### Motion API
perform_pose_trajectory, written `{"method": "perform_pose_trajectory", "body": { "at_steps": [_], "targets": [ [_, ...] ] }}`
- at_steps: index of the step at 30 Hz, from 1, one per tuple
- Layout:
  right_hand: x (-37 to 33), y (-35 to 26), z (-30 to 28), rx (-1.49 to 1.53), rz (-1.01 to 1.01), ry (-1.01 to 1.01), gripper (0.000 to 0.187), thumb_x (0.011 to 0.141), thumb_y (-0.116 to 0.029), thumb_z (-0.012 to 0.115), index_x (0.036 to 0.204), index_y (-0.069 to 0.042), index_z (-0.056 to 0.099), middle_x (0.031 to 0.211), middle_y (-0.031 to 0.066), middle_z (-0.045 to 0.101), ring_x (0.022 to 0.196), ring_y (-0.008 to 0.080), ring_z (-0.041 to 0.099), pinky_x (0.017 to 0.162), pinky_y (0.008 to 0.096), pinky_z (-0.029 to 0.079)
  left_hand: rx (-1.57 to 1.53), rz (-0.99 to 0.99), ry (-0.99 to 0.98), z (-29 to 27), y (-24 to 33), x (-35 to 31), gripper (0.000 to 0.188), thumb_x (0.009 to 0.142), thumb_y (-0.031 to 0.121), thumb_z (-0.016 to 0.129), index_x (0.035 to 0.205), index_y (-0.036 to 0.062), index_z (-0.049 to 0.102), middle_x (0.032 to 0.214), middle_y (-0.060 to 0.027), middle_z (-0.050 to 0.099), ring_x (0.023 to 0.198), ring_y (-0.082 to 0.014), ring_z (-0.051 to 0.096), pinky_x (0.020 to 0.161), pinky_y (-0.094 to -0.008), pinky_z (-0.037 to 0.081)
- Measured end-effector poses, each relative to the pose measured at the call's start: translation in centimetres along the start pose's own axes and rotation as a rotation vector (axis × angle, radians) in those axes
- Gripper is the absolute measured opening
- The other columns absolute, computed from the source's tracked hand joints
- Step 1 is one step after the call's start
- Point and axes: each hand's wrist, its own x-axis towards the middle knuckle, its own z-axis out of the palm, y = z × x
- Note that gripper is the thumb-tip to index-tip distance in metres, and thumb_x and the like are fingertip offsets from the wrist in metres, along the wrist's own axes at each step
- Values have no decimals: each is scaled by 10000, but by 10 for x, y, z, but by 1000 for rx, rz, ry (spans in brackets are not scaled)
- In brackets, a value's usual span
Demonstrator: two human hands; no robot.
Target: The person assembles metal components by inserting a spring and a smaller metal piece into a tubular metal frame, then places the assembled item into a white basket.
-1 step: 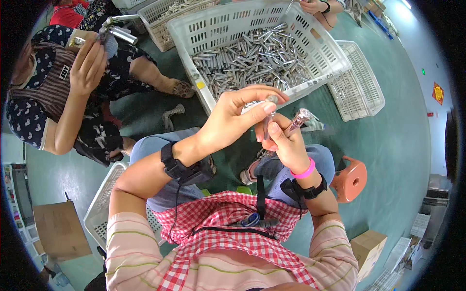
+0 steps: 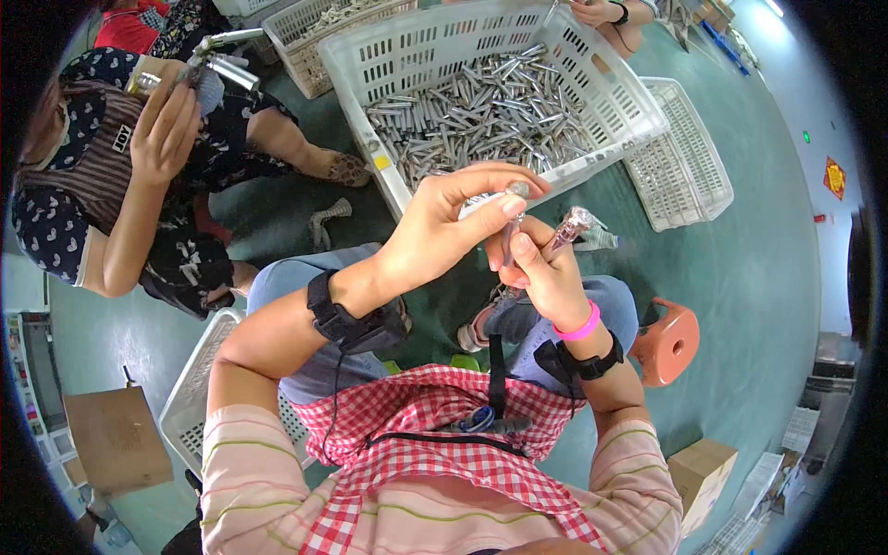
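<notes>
My left hand [image 2: 449, 222] is raised over my knees, thumb and fingers closed on a slim shiny tube-like part with a round grey end [image 2: 518, 189]. Beside it, my right hand [image 2: 548, 266] steadies the lower stretch of that part between thumb and fingers. A shiny metal piece with a wide bent head [image 2: 575, 224] also sticks up out of my right hand; its lower end is hidden by the fingers. Just beyond both hands stands a large white crate [image 2: 379, 176] holding many loose silvery metal tubes [image 2: 481, 116].
A co-worker at left holds up a chromed metal part [image 2: 231, 69]; another person's hand [image 2: 597, 11] is at the crate's far side. White baskets stand right [image 2: 680, 157] and lower left [image 2: 199, 388]. An orange stool [image 2: 668, 342] and cardboard boxes [image 2: 116, 439] are on the floor.
The co-worker's hand at left and its metal part have shifted slightly. My own hands and what they hold look unchanged.
</notes>
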Motion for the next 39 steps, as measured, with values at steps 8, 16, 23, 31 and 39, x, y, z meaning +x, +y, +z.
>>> {"method": "perform_pose_trajectory", "body": {
  "at_steps": [8, 16, 23, 31, 39],
  "targets": [
    [-1, -5, -2, -13, -11, -28, 350, 900, -358, 464, 857, -23, 553, 683, 0, 521, 517, 39, 397, 453, 187, 298, 6, 15, 25, 3, 0, -3, 233, 881, 164, 508, 999, -29, 562, 1132, -145, 509, 701, -119, 571, 532, -223, 487],
    [0, -8, -1, -393, -288, 86, 272, 877, -223, 538, 989, 22, 574, 874, 64, 613, 791, 120, 561, 716, 258, 444, 584, 371, 82, -3, -7, 0, 360, 696, 177, 705, 1011, 39, 599, 996, -85, 617, 964, -234, 533, 918, -385, 355],
    [-1, 1, -4, -294, -315, 187, 250, 884, -190, 521, 1019, 15, 565, 902, 76, 620, 805, 132, 571, 715, 253, 443, 220, 91, -36, 9, -3, 0, 422, 773, 222, 661, 1132, 29, 554, 1187, -77, 523, 1011, -151, 483, 884, -316, 382],
    [5, 6, -8, -388, -384, 230, 167, 833, -79, 570, 968, 19, 565, 811, 64, 581, 703, 116, 535, 645, 243, 432, 153, 146, -31, 5, -9, 1, 609, 736, 197, 698, 1251, 24, 424, 1246, -104, 459, 1078, -168, 440, 942, -313, 318],
    [11, 2, -11, -554, -427, 280, 258, 753, 14, 609, 1005, -32, 577, 863, 97, 597, 741, 194, 588, 654, 272, 455, 398, 362, 42, -1, -2, 3, 473, 686, 127, 723, 1081, 35, 481, 1130, -90, 442, 1116, -203, 400, 973, -322, 269]
  ]
}}
